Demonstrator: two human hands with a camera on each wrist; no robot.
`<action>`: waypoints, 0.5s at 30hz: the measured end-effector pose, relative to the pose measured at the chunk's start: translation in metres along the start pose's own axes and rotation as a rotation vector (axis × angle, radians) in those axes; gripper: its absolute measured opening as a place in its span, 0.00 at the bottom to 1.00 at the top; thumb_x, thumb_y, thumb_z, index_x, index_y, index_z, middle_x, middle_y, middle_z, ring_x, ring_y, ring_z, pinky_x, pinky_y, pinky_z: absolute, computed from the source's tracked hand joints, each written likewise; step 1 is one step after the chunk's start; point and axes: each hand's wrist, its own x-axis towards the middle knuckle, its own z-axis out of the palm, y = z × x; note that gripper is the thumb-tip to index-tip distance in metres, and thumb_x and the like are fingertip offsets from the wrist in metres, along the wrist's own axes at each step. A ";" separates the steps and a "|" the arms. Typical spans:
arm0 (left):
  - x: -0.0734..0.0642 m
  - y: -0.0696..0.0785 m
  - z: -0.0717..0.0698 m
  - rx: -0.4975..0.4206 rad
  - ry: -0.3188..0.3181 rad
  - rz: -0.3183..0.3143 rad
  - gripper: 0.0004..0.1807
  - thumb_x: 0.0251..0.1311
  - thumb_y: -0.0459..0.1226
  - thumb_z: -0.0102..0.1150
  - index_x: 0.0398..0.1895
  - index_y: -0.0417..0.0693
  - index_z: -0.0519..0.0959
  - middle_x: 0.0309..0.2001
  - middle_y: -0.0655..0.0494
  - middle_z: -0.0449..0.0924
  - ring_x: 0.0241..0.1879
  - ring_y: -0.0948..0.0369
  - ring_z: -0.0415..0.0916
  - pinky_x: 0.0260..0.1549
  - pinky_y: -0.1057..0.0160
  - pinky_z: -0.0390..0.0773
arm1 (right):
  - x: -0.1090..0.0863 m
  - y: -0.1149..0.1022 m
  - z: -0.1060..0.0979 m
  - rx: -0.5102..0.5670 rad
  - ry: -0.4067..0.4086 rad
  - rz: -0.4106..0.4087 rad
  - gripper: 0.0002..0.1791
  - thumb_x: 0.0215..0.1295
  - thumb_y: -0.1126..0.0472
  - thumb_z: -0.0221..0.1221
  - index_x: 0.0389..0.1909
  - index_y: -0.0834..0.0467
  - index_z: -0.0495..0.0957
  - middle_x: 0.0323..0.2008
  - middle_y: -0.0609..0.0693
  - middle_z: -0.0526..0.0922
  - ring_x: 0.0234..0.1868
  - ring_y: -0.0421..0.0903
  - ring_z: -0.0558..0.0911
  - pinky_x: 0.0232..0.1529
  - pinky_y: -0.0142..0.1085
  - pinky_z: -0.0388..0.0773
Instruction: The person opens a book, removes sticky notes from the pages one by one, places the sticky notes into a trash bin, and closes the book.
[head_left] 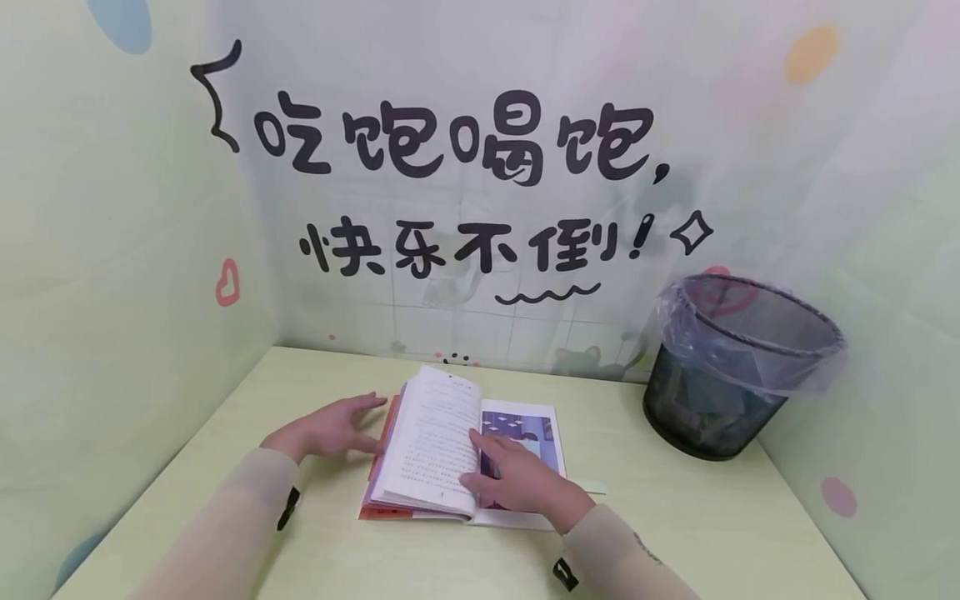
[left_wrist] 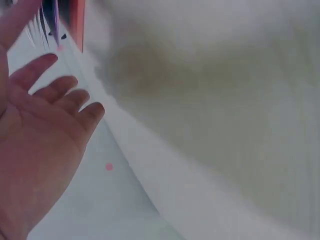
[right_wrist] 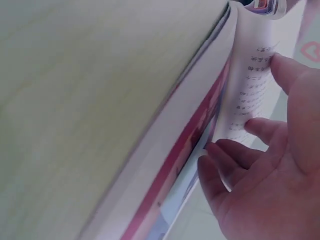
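An open book (head_left: 438, 442) lies on the table, its left-hand leaves of printed text raised and curving. A coloured picture (head_left: 551, 433) shows on the right-hand page. My right hand (head_left: 517, 479) reaches over that picture, thumb and a fingertip touching the printed page (right_wrist: 255, 75) near its right edge. In the right wrist view its other fingers are bent beside the page, and whether they touch it I cannot tell. At the book's left side is my left hand (head_left: 333, 429), fingers spread and thumb close to the red-orange cover (left_wrist: 77, 22). Nothing is in its palm.
A black mesh waste bin (head_left: 712, 400) with a translucent purple liner (head_left: 787, 375) stands at the back right of the pale table (head_left: 360, 567). A printed cloth wall (head_left: 465, 317) rises behind, with more cloth on both sides.
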 end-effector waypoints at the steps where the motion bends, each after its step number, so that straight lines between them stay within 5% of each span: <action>1: 0.000 0.000 -0.004 0.006 0.026 0.007 0.48 0.69 0.48 0.74 0.86 0.44 0.63 0.87 0.32 0.54 0.85 0.28 0.50 0.81 0.25 0.56 | 0.001 -0.003 0.000 -0.013 -0.005 0.013 0.47 0.77 0.31 0.60 0.89 0.44 0.59 0.85 0.59 0.65 0.85 0.63 0.65 0.82 0.63 0.66; 7: 0.011 0.027 -0.011 0.014 0.143 0.097 0.38 0.78 0.45 0.62 0.84 0.39 0.65 0.85 0.32 0.58 0.84 0.31 0.55 0.82 0.29 0.57 | 0.003 -0.018 -0.001 -0.110 -0.016 0.069 0.47 0.75 0.29 0.60 0.88 0.42 0.59 0.84 0.58 0.68 0.84 0.62 0.68 0.83 0.61 0.67; 15: 0.025 0.088 0.032 0.056 -0.034 0.217 0.42 0.76 0.52 0.66 0.87 0.53 0.64 0.89 0.47 0.55 0.88 0.41 0.51 0.85 0.33 0.53 | 0.003 -0.023 0.004 -0.175 0.002 0.068 0.45 0.76 0.29 0.59 0.88 0.42 0.61 0.83 0.58 0.69 0.82 0.64 0.70 0.80 0.64 0.70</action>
